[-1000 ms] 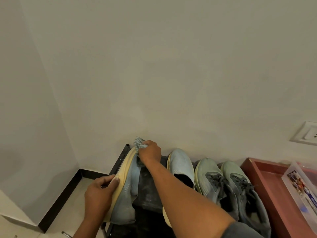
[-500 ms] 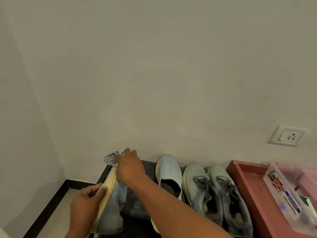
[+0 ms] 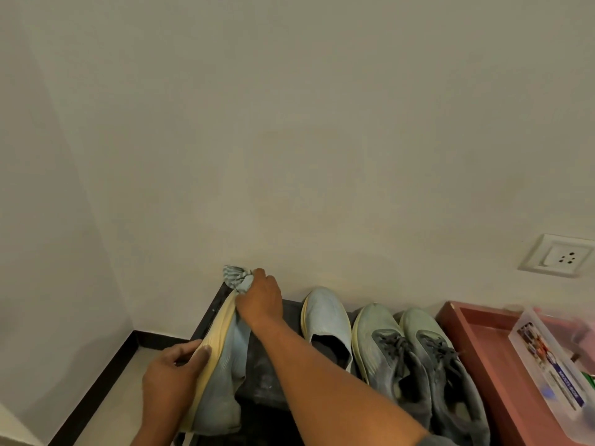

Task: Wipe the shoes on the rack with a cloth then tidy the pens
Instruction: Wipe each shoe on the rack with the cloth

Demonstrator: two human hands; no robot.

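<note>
A pale blue slip-on shoe [image 3: 225, 375] with a yellowish sole lies tipped on its side at the left end of the black shoe rack [image 3: 206, 317]. My left hand [image 3: 174, 378] holds its sole near the heel. My right hand [image 3: 260, 299] grips a bunched striped grey cloth [image 3: 236, 276] against the shoe's toe. The matching pale blue shoe [image 3: 326, 317] stands upright beside it. To its right stand two grey-green laced sneakers [image 3: 415, 358].
A pink tray [image 3: 473, 342] sits right of the rack and holds a clear plastic box [image 3: 547, 368] with a printed label. A white wall socket [image 3: 558, 255] is above it. The wall stands close behind the rack, and a black skirting runs along the floor at left.
The camera view swung right and then slightly back. My right hand stayed at the shoe's toe with the cloth, shifting a little. My left hand kept its hold on the sole.
</note>
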